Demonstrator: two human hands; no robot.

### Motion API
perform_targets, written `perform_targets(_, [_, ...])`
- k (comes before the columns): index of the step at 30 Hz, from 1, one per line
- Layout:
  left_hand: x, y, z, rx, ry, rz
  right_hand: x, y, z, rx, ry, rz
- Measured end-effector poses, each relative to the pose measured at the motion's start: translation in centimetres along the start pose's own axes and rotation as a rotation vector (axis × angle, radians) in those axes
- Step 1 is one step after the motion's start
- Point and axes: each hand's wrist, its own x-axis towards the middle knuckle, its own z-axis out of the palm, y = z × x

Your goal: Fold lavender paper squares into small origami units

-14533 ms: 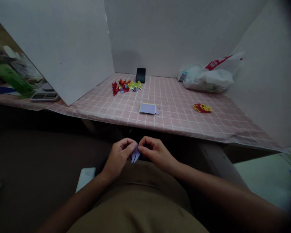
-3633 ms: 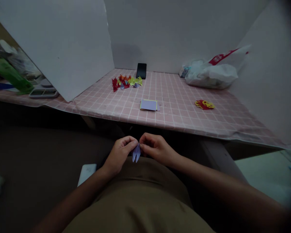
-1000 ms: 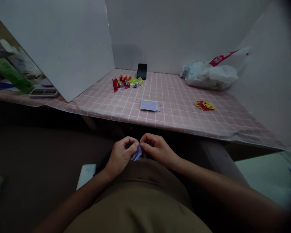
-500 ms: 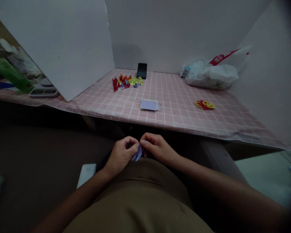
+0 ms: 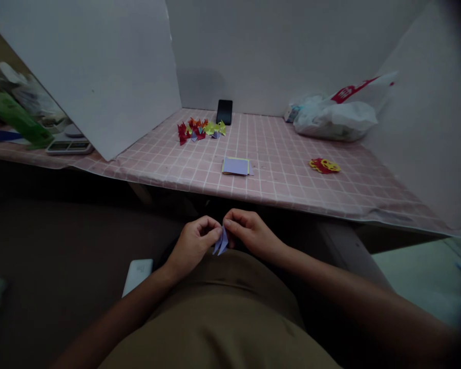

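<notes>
Over my lap, in front of the table edge, both hands pinch a small piece of folded purple paper [image 5: 221,244]. Its two narrow points hang downward. My left hand [image 5: 195,241] grips the upper left of the paper between thumb and forefinger. On the other side my right hand [image 5: 251,231] pinches its top, the fingertips of both hands almost meeting. The upper part of the paper is hidden by the fingers. Beyond them on the table lies a stack of purple and yellow paper squares [image 5: 236,166].
Folded paper figures [image 5: 200,129] in red, orange, yellow and purple stand near a black phone [image 5: 225,111]. Red and yellow bands [image 5: 324,165] and a white plastic bag [image 5: 336,120] are at the right. A scale [image 5: 69,146] sits left, behind a white panel [image 5: 111,77].
The folded purple paper has shifted slightly to the right and turned a little, so more of its two points shows. Both hands keep their pinch and barely move.
</notes>
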Motion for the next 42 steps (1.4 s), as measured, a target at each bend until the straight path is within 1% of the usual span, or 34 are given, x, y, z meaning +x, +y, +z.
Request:
perform_targets(6, [0.03,0.00,0.13,-0.003,0.072,-0.008,0.01,-0.03,-0.12,0.067,-0.038,0.048])
perform_targets(10, [0.01,-0.11,0.15,-0.008,0.094,-0.004,0.07,0.02,-0.07,0.097,-0.045,0.075])
perform_targets(21, [-0.03,-0.22,0.11,-0.013,0.095,0.011,0.16,0.32,-0.04,0.123,-0.047,0.077])
perform_targets(31, [-0.11,-0.11,0.07,0.020,0.088,-0.002,0.26,0.26,0.02,0.063,-0.057,0.069])
perform_targets(38, [0.02,-0.54,0.02,-0.012,0.067,-0.009,0.10,0.18,0.19,0.013,-0.021,0.038])
perform_targets(42, [0.00,-0.40,0.06,-0.006,0.054,-0.021,0.08,0.16,0.14,0.006,-0.029,0.049])
